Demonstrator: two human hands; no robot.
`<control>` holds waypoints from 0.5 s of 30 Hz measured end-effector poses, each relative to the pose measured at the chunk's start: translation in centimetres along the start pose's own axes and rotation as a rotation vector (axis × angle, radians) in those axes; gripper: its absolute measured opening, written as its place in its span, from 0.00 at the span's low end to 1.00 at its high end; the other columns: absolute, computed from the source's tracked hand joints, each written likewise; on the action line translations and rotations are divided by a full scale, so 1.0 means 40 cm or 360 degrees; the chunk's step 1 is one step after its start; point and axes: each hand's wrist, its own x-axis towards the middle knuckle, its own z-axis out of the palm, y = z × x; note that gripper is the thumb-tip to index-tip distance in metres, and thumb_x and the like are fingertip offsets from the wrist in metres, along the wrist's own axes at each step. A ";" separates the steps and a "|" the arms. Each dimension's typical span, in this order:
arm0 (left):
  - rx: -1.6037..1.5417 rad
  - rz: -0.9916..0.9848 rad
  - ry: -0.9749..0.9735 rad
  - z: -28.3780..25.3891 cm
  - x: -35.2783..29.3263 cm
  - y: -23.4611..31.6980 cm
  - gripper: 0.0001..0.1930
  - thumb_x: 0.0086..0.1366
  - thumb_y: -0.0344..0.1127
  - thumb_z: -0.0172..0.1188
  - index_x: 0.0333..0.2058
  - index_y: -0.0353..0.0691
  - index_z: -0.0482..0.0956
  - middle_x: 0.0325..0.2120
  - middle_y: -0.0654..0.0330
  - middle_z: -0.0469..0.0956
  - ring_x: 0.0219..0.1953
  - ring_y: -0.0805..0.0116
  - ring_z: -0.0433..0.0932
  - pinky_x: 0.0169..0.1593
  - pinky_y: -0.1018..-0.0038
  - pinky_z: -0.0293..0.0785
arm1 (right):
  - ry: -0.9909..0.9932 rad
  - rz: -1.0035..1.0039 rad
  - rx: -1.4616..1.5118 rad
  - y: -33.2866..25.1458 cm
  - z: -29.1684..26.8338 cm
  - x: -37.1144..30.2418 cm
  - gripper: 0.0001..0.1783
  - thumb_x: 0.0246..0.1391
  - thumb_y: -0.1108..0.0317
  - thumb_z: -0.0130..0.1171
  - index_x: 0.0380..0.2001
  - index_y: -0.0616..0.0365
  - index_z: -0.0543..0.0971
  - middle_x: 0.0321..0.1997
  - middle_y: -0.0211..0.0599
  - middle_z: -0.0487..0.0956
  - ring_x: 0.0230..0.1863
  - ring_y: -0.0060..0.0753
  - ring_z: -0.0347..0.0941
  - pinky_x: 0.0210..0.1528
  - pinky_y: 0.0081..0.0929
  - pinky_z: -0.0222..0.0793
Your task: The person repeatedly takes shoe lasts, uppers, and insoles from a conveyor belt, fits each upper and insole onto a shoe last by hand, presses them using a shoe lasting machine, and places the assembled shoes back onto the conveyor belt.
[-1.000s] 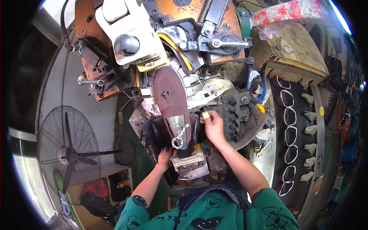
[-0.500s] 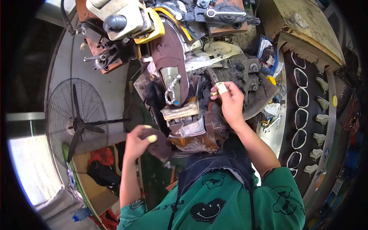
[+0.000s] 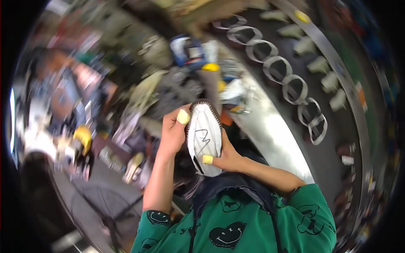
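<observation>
In front of my chest, a brown shoe upper [image 3: 204,130] is held with its whitish underside up. A dark line is drawn on that underside, and the brown edge is gathered in small pleats around the toe end, which points away from me. My left hand [image 3: 174,130] is closed on its left side near the toe, thumb along the edge. Lower on the right side, my right hand [image 3: 230,155] grips it, with the thumb pressed on the underside near the heel. Both thumbs carry yellow tape. The fingers beneath the shoe are mostly hidden.
To the right runs a dark belt [image 3: 278,99] with white oval rings [image 3: 277,70] and several pale shoe-shaped pieces [image 3: 318,64]. A shiny metal surface [image 3: 274,135] borders it. Blurred machinery [image 3: 80,97] lies left, a blue bin [image 3: 187,52] beyond my hands, a fan [image 3: 103,206] lower left.
My view has swung right, away from the machine. The right hand has left the machine's side and joined the left on the brown shoe upper, now raised to the middle with its underside up.
</observation>
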 end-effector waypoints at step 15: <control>-0.0044 -0.0263 -0.1381 1.445 0.210 -0.420 0.24 0.60 0.25 0.61 0.53 0.21 0.68 0.48 0.49 0.76 0.48 0.67 0.75 0.52 0.75 0.71 | 0.2937 0.0592 -0.0423 0.187 -0.859 -0.779 0.15 0.54 0.73 0.58 0.44 0.68 0.73 0.40 0.48 0.79 0.40 0.36 0.77 0.43 0.29 0.72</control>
